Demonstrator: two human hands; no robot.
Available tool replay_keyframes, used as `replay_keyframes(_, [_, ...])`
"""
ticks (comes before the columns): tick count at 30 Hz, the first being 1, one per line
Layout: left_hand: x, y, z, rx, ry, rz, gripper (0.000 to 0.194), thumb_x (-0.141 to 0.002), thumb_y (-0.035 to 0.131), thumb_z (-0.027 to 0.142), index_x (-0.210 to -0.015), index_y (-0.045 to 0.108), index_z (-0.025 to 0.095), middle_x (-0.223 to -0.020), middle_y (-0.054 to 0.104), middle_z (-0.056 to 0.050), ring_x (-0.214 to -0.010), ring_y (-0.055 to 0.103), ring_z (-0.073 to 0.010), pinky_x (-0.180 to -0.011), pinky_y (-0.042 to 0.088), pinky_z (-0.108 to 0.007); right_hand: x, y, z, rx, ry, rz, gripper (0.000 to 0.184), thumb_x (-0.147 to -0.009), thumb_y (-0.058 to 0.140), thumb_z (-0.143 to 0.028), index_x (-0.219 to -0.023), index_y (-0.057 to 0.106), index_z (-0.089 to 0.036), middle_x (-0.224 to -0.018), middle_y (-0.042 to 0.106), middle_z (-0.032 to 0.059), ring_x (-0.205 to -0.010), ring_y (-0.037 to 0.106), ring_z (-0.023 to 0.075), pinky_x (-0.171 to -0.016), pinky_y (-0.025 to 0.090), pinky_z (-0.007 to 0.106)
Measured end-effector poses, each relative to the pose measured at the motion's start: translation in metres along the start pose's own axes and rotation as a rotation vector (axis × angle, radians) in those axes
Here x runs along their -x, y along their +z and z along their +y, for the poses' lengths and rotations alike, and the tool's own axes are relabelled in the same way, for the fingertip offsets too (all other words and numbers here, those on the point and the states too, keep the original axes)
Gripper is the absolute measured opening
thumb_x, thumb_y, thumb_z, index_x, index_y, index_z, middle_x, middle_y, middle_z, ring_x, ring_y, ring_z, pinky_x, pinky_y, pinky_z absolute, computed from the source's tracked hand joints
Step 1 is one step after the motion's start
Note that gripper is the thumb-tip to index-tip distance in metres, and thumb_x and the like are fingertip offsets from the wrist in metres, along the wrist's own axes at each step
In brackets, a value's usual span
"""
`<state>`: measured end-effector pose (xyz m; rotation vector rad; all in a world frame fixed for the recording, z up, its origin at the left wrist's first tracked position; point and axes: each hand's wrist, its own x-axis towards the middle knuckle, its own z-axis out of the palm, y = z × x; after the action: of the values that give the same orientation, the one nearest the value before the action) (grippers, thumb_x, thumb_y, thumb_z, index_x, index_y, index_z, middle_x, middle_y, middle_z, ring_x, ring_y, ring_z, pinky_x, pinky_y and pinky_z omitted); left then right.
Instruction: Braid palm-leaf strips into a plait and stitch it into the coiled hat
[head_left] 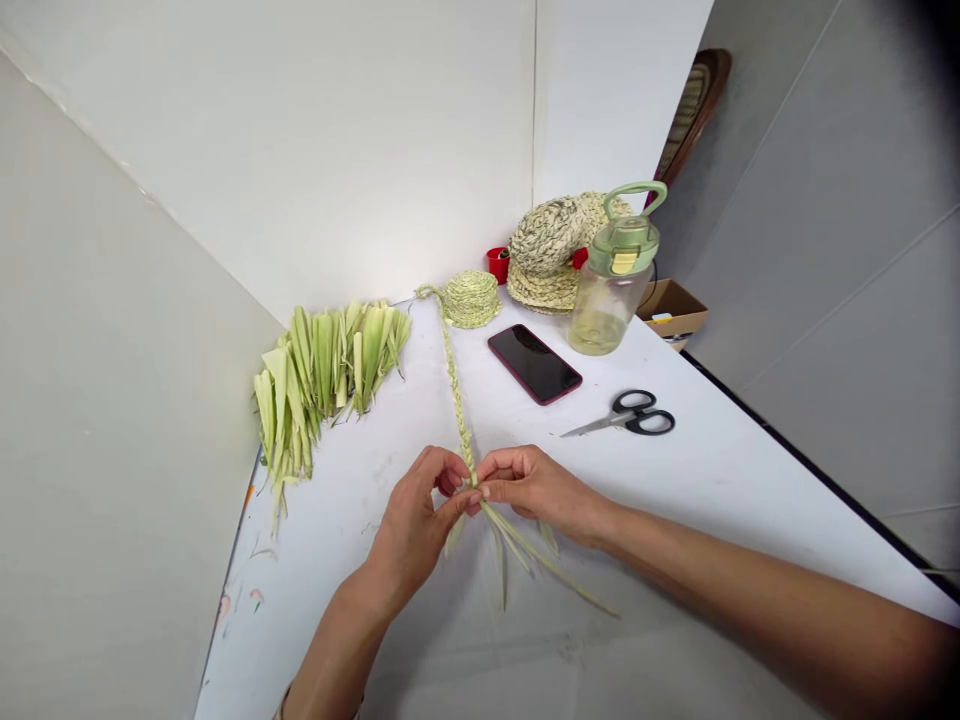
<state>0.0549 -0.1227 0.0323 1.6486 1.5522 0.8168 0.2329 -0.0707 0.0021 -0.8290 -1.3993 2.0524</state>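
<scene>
A pale green braid of corn husk point(455, 390) runs down the table from a coiled braid point(471, 299) at the back. At its near end, my left hand point(424, 510) pinches the braid from the left, thumb and fingers closed on it. From the other side my right hand point(536, 490) grips the same spot, and the fingertips of both hands meet there. Loose husk strands point(517, 545) fan out below the hands toward me, one long strand reaching to the right. The exact crossing of strands is hidden by my fingers.
A pile of green corn husks point(330, 365) lies at the left edge. To the right are a phone point(535, 364), black-handled scissors point(630, 412) and a green-lidded bottle point(611, 290). Woven round pieces point(547, 240) and a red cup point(498, 264) stand behind, near a cardboard box point(671, 310).
</scene>
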Motion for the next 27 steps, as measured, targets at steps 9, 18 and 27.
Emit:
replay_keyframes(9, [-0.010, -0.002, -0.013, 0.392, -0.081, -0.238, 0.027, -0.091, 0.061, 0.042, -0.100, 0.048, 0.021, -0.076, 0.058, 0.002, -0.076, 0.054, -0.0156, -0.072, 0.039, -0.028, 0.001, -0.001, -0.002, 0.005, -0.015, -0.036, 0.030, -0.076, 0.076, -0.041, -0.088, 0.064, -0.017, -0.076, 0.071, -0.0002, -0.049, 0.034, 0.0056, -0.047, 0.020, 0.023])
replay_keyframes(18, [0.006, -0.005, -0.014, 0.122, -0.033, -0.409, 0.032, -0.102, 0.032, 0.047, -0.092, 0.048, 0.021, -0.083, 0.041, 0.002, -0.077, 0.039, -0.0158, -0.071, 0.034, -0.028, 0.003, 0.004, -0.001, 0.116, -0.060, 0.010, 0.014, -0.080, 0.071, -0.029, -0.084, 0.069, -0.016, -0.081, 0.072, 0.0015, -0.074, 0.063, 0.0138, -0.069, 0.042, 0.025])
replay_keyframes(27, [0.008, 0.009, -0.019, 0.008, -0.060, -0.235, 0.035, -0.100, 0.031, 0.048, -0.077, 0.041, 0.023, -0.071, 0.035, 0.004, -0.067, 0.033, -0.0151, -0.062, 0.027, -0.026, 0.006, -0.002, -0.009, 0.680, -0.224, 0.003, 0.023, -0.095, 0.049, -0.023, -0.086, 0.070, -0.020, -0.083, 0.070, 0.0010, -0.078, 0.062, 0.0164, -0.070, 0.043, 0.027])
